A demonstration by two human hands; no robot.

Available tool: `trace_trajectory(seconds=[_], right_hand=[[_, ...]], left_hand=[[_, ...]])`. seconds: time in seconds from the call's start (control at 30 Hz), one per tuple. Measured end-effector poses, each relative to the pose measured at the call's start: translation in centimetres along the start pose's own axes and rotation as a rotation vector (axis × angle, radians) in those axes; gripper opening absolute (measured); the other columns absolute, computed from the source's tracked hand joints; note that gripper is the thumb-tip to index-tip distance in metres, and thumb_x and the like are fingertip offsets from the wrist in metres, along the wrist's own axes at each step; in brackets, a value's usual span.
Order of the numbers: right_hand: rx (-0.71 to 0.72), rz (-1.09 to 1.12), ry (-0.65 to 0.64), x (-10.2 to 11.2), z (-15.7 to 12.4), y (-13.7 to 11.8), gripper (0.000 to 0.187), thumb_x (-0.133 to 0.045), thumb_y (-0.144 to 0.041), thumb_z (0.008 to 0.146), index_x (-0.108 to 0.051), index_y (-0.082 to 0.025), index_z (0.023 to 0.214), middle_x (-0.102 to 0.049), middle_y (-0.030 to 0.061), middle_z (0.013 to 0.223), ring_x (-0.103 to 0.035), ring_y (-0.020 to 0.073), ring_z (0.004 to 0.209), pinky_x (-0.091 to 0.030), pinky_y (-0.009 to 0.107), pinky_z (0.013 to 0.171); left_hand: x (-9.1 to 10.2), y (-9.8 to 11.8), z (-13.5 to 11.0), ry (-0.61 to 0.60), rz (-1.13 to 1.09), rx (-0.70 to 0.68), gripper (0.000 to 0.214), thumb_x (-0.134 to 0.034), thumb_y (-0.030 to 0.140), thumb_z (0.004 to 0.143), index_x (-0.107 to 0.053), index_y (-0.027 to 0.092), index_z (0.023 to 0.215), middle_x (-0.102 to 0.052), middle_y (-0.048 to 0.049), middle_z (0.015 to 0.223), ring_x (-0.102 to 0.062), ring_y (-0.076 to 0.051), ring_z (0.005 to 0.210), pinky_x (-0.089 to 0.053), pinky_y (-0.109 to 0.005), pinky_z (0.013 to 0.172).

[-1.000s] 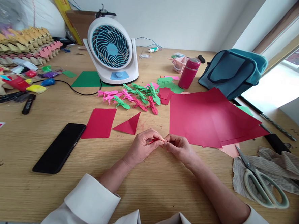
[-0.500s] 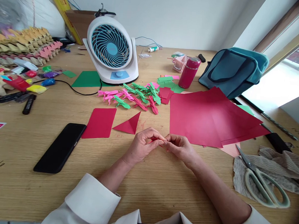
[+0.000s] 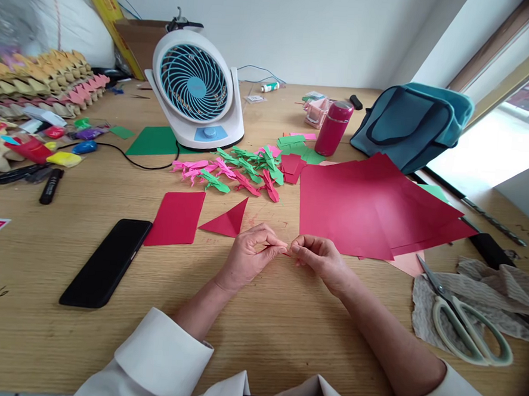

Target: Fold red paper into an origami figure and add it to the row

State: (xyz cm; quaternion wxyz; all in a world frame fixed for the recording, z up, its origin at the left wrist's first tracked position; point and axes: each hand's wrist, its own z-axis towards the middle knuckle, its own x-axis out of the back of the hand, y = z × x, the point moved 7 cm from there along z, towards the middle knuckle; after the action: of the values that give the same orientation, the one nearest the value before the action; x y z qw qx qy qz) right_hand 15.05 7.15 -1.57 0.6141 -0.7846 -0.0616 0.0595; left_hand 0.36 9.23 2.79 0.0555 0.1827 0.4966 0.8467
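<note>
My left hand (image 3: 252, 256) pinches a small folded piece of red paper (image 3: 285, 253), mostly hidden by the fingers. Only a thin red edge shows at its fingertips. Close by on the right, my right hand (image 3: 321, 260) has thumb and forefinger pressed together at the paper's tip; what sits between them is too small to make out. Just beyond my left hand lies a red paper triangle (image 3: 227, 218), beside a stack of red paper rectangles (image 3: 175, 218). Farther back is a pile of folded paper figures (image 3: 248, 164) in green, pink and red.
Large red sheets (image 3: 344, 209) lie to the right, with scissors (image 3: 457, 314) on a crumpled cloth (image 3: 432, 310). A black phone (image 3: 107, 263) rests at left. Behind stand a fan (image 3: 194, 89), a red flask (image 3: 334, 130) and a blue bag (image 3: 407, 126).
My hands have drawn slightly apart, opening a narrow gap between the fingertips. Less red paper shows inside my left hand. The things on the table have stayed in place.
</note>
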Motion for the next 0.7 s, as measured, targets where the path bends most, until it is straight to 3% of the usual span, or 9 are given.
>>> trace_trajectory(seconds=[0.17, 0.37, 0.7], right_hand=[[0.019, -0.043, -0.052, -0.18, -0.17, -0.16, 0.040, -0.069, -0.058, 0.076, -0.065, -0.018, 0.077, -0.055, -0.0004, 0.069, -0.048, 0.0133, 0.064, -0.037, 0.027, 0.060], [0.015, 0.011, -0.055, -0.27, -0.10, 0.57, 0.039, -0.074, -0.055, 0.074, -0.064, -0.018, 0.076, -0.051, -0.0020, 0.065, -0.039, 0.0110, 0.059, -0.028, 0.025, 0.054], [0.060, 0.016, -0.041, -0.46, -0.34, -0.12, 0.040, -0.070, -0.056, 0.077, -0.057, -0.018, 0.074, -0.047, -0.0034, 0.064, -0.038, 0.0107, 0.059, -0.026, 0.025, 0.054]], left_hand=[[-0.16, 0.30, -0.12, -0.003, -0.012, -0.003, 0.009, -0.072, 0.023, 0.085, -0.071, 0.017, 0.078, -0.062, -0.0016, 0.074, -0.060, -0.013, 0.072, -0.048, -0.024, 0.068], [-0.24, 0.27, -0.18, 0.001, -0.041, -0.006, 0.008, -0.072, 0.025, 0.084, -0.072, 0.018, 0.080, -0.063, -0.0027, 0.076, -0.061, -0.014, 0.075, -0.049, -0.026, 0.069], [-0.24, 0.63, -0.29, 0.002, 0.144, -0.088, 0.011, -0.070, 0.027, 0.086, -0.071, 0.018, 0.081, -0.062, -0.0023, 0.074, -0.059, -0.015, 0.075, -0.047, -0.028, 0.073]])
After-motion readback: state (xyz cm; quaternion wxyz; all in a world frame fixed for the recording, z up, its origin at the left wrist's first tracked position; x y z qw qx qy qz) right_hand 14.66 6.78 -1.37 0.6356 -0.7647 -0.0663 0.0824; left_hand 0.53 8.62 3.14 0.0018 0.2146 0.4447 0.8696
